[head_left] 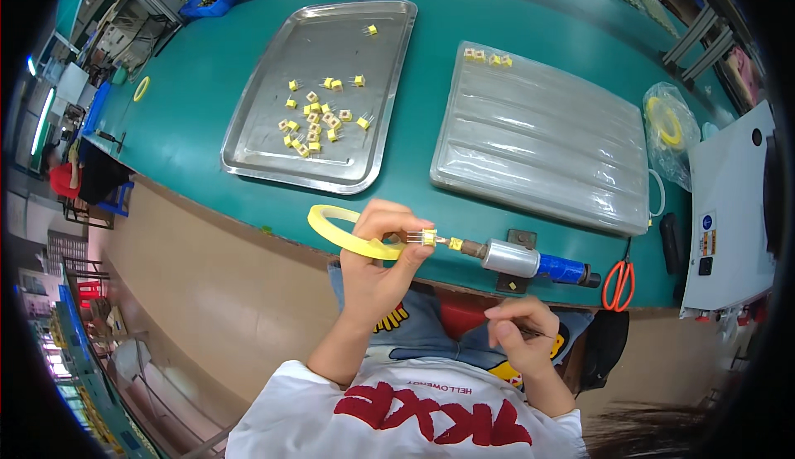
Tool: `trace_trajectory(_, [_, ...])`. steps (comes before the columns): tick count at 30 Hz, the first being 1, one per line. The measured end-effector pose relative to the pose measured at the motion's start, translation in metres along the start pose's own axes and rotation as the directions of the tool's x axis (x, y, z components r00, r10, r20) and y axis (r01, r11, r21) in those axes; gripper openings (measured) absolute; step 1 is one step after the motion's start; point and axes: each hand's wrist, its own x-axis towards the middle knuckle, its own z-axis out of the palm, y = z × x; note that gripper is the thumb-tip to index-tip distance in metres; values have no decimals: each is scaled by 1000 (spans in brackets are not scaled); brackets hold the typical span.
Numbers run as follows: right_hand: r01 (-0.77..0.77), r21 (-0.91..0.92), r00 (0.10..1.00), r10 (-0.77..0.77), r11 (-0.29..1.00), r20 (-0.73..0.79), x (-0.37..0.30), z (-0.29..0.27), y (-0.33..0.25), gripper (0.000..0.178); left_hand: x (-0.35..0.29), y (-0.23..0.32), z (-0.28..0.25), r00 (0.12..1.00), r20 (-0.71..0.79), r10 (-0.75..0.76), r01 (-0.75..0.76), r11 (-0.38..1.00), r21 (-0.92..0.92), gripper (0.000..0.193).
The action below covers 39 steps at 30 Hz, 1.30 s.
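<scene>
Between thumb and forefinger, my left hand (377, 252) pinches a small yellow coil part with metal pins (427, 237). A roll of yellow tape (323, 225) hangs around the fingers of that same hand. Just right of the coil part, another small yellow piece (455, 244) sits by the tip of a silver and blue cylindrical spindle tool (512, 257) mounted at the table's front edge. My right hand (524, 332) is closed over my lap, below the spindle. Something thin and dark shows at its fingers, too small to name.
A metal tray (257, 140) with several yellow coil parts lies at the back left. Right of it is a plastic-wrapped grey slab (542, 144) bearing several more. Orange-handled scissors (619, 283), a bagged yellow tape roll (664, 121) and a grey machine (729, 210) stand at the right.
</scene>
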Motion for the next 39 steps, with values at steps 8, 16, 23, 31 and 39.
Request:
trace_trajectory(8, [34, -251, 996, -11, 967, 92, 13, 2, -12, 19, 4, 2, 8, 982, 186, -23, 29, 999, -27, 25])
trace_trajectory(16, [301, -583, 953, -224, 755, 204, 52, 20, -44, 26, -9, 27, -9, 809, 524, -266, 158, 957, 242, 26])
trace_trajectory(23, [264, -589, 932, -44, 764, 360, 64, 22, -62, 25, -12, 43, -12, 717, 640, -275, 70, 942, 327, 24])
trace_trajectory(31, [560, -668, 817, -190, 491, 545, 87, 35, -91, 12, -2, 26, -22, 701, 640, -316, 209, 948, 239, 27])
trace_trajectory(39, [301, -676, 933, -63, 673, 353, 138, 40, -105, 10, 0, 34, -16, 628, 625, -463, 632, 773, -63, 55])
